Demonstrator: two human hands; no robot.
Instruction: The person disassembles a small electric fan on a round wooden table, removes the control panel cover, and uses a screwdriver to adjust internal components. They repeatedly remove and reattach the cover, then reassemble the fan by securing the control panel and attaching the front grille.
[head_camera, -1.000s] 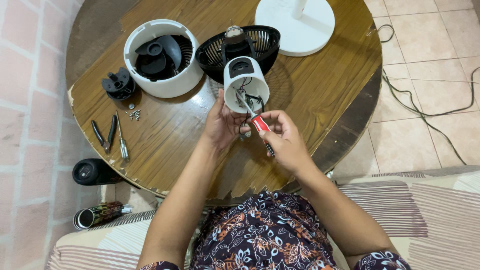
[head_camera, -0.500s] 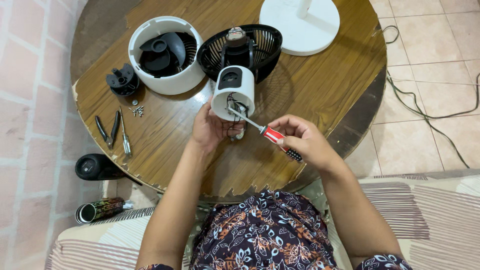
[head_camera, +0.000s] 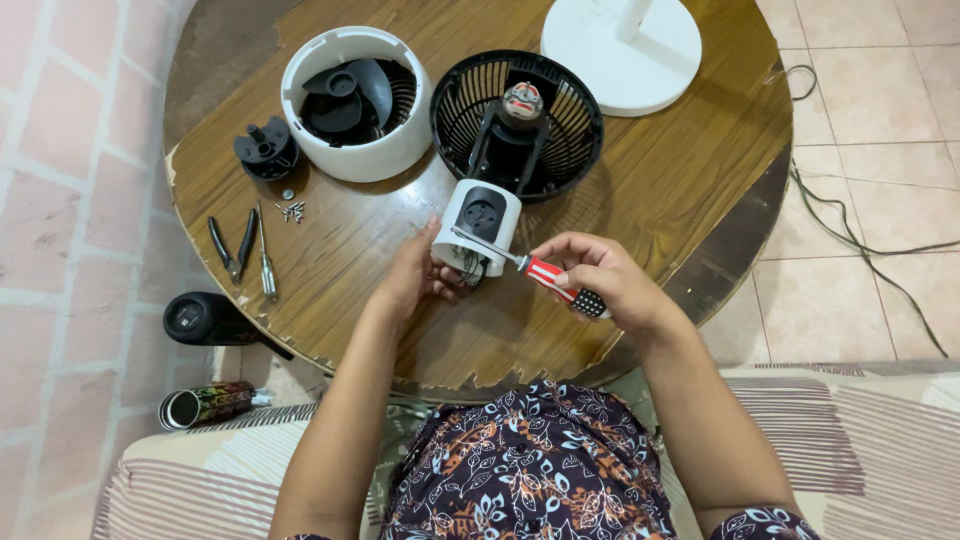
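From the head view, our left hand (head_camera: 412, 275) holds the white housing (head_camera: 478, 225) on the bench (head_camera: 650, 190). Our right hand (head_camera: 600, 280) grips the screwdriver (head_camera: 545, 275), its tip pointing up-left into the housing.

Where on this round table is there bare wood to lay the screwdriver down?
Bare wood lies right of the right hand, between the black fan grille, the white round base and the table edge. A smaller patch sits between the pliers and the left hand. The top left is crowded: white fan housing, black motor cap, loose screws.
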